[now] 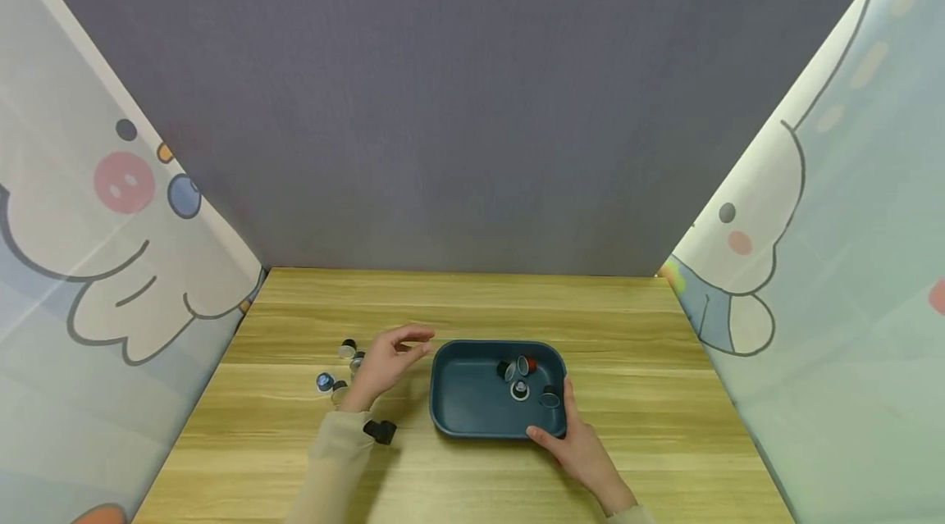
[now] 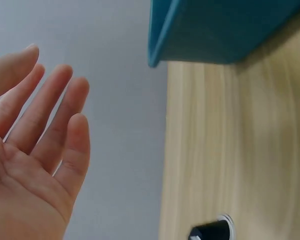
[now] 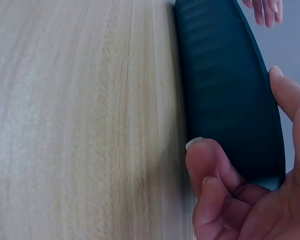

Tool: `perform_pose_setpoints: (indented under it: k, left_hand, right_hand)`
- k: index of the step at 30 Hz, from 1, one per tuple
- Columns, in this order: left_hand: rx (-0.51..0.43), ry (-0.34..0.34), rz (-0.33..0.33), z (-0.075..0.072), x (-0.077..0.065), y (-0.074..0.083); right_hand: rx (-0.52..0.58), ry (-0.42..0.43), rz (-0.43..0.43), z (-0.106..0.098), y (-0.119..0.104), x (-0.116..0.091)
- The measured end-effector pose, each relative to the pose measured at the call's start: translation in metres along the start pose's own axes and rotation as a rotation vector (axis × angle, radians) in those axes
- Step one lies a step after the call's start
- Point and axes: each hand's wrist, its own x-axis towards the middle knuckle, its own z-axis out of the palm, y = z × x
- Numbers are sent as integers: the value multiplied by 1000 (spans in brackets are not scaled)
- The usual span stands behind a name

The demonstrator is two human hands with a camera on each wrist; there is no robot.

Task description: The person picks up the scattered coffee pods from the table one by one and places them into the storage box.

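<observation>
In the head view, the blue tray (image 1: 468,401) sits just right of the lower centre, with four small capsules (image 1: 520,390) in its right half; any print on them is too small to read. The right hand (image 1: 576,446) grips the tray's lower right corner. The left hand (image 1: 390,362), loosely open and holding nothing, hovers left of the tray, its arm partly hiding the loose capsules (image 1: 347,349) at lower left, one of them blue.

In the left wrist view, the left hand's relaxed fingers spread at left; the tray is cut off at upper right, a black capsule (image 2: 211,231) at the bottom edge.

In the right wrist view, thumb and curled fingers clasp the tray, whose inside is hidden; the other hand's fingertips (image 3: 268,12) are cropped at the top.
</observation>
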Motion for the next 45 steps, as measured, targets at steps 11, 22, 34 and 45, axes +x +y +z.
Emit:
perform_pose_setpoints:
  k: [11,22,34,45]
  left_hand:
    - [-62,130,-34,-21,-30,-16]
    - [-61,209,-66,-37,-57,-37]
    - [-38,280,-185,-53,-80,-56]
    - [100,341,-219,-62,-97,-68]
  right_hand:
    - [-12,3,8,0,-1,0]
    - [6,-7,-10,1,1,0]
    - [-9,4,-10,0,0,0]
    - [-1,-5,13,-1,-3,-1]
